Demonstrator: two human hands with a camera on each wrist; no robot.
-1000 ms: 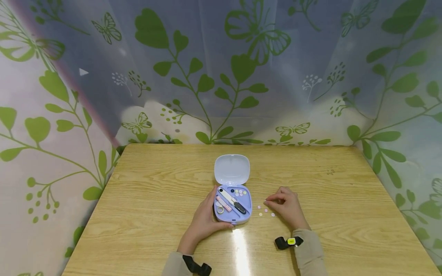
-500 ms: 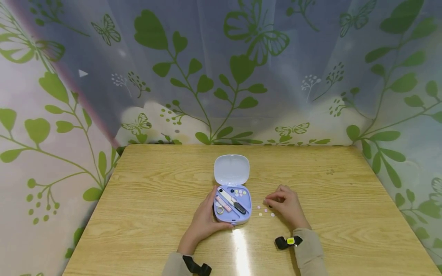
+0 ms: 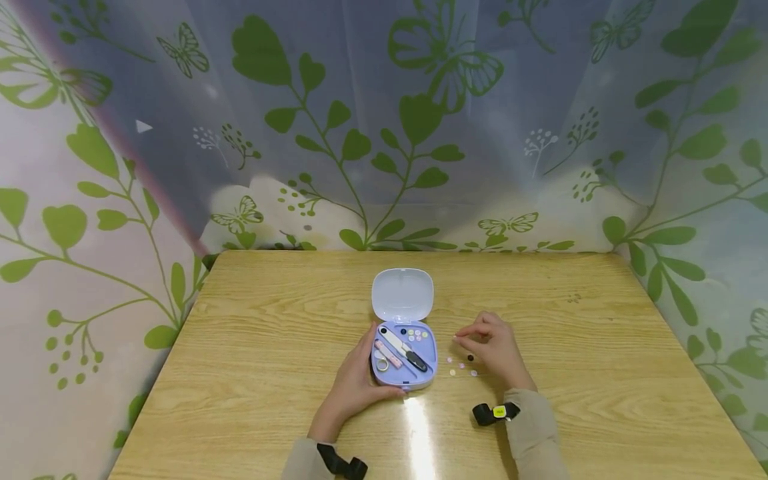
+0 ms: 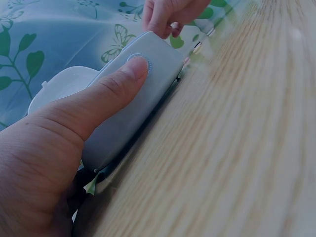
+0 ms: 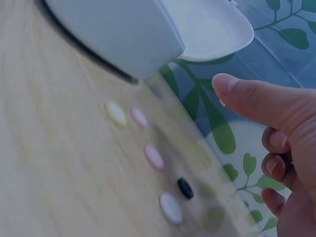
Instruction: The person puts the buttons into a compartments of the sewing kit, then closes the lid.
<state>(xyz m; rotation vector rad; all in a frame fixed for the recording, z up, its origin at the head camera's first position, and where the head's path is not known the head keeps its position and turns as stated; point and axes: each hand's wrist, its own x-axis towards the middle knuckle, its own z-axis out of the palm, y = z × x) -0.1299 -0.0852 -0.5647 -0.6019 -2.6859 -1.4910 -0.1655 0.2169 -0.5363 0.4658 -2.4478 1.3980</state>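
A lilac sewing box [image 3: 424, 353] stands on the table with its white lid [image 3: 403, 294] raised at the back. My left hand [image 3: 351, 385] grips the box's left side, its thumb pressing the round front catch in the left wrist view. Several buttons [image 3: 418, 333] lie in the upper right compartment. To the right of the box, my right hand [image 3: 497, 347] pinches a small pale button between thumb and forefinger, above the table. Only a sliver of that button shows beneath the thumb in the right wrist view. Below this hand lie several loose buttons, including a black button [image 5: 185, 188] and a white button [image 5: 171, 208].
Inside the box lie a long white-and-black tool [image 3: 414, 360], a pink patterned strip [image 3: 389, 354] and a metal ring [image 3: 383, 365]. The wooden table [image 3: 270, 333] meets a leaf-patterned cloth [image 3: 360, 193] at its back edge.
My right hand has lifted away from the loose buttons and shifted slightly up and left toward the box, carrying the pale button. The black button is now uncovered. My left hand stays on the box.
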